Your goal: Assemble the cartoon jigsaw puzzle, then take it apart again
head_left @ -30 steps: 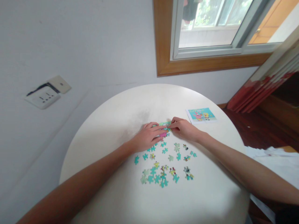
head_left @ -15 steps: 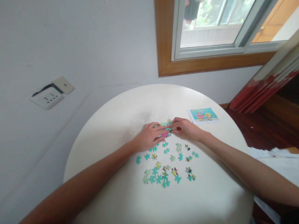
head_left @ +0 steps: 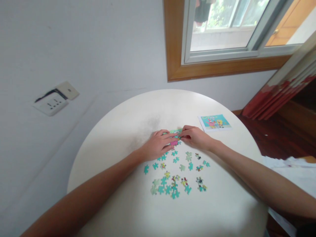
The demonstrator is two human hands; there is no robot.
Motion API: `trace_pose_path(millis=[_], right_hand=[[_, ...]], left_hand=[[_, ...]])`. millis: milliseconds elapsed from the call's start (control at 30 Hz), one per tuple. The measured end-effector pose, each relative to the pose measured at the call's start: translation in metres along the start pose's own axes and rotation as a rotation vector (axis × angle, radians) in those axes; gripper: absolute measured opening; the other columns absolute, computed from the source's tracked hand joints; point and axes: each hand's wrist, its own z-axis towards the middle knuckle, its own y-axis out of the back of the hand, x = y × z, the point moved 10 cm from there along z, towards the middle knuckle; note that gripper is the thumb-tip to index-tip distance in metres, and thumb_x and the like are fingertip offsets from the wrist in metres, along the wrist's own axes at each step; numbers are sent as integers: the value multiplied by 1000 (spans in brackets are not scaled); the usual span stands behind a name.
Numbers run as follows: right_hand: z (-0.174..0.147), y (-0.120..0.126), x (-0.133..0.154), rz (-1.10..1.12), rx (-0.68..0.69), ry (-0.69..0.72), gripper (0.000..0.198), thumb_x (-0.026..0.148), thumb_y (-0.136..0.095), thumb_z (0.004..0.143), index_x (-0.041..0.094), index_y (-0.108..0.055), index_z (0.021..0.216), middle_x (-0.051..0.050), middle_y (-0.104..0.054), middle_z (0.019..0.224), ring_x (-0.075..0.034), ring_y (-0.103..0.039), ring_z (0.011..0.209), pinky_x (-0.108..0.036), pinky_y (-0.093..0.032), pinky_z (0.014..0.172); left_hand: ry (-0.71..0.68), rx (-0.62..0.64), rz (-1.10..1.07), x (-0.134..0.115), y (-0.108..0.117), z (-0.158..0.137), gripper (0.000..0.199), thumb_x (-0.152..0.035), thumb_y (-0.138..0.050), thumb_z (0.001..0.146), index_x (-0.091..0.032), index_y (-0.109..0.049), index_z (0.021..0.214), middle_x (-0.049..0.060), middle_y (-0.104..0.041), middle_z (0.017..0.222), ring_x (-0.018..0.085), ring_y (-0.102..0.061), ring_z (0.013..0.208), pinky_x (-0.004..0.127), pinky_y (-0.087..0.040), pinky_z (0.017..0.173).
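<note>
A partly joined jigsaw puzzle (head_left: 174, 143) in teal and pink lies near the table's middle, much of it hidden under my hands. My left hand (head_left: 159, 144) rests flat across its left side, fingers stretched out and a little apart. At its right edge, my right hand (head_left: 194, 136) has thumb and fingers pinched together on a puzzle piece, which the fingers mostly cover. Closer to me, loose puzzle pieces (head_left: 168, 190) in teal, pale green and yellow are scattered, some overlapping. A dark and teal pair of pieces (head_left: 200, 184) sits at their right.
A picture card (head_left: 215, 122) with two cartoon figures lies on the round white table (head_left: 118, 131), right of my right hand. Beyond the table are a wall with a socket (head_left: 53, 103) and a window (head_left: 222, 56). A red and cream curtain (head_left: 274, 95) hangs at the right.
My right hand has shifted very slightly, its fingers drawn closer together at the puzzle's right edge. My left hand and the loose pieces stay where they were.
</note>
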Motion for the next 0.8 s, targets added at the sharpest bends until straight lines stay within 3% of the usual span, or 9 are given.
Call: trace_pose_path(millis=[600, 800], right_hand=[[1, -3, 1, -53, 21, -40, 16, 17, -55, 88, 16, -72, 89, -5, -61, 85, -11, -55, 70, -25, -39, 67], [0, 11, -1, -70, -27, -27, 21, 13, -51, 88, 14, -71, 95, -7, -63, 86, -12, -55, 71, -25, -41, 68]], left_hand=[[-11, -12, 2, -1, 1, 0, 35, -42, -45, 98, -35, -57, 130, -3, -51, 144, 23, -41, 127, 45, -33, 107], [-15, -15, -6, -1, 1, -1, 34, -43, -44, 99, -35, -58, 129, -3, -52, 143, 24, -41, 127, 46, -33, 106]])
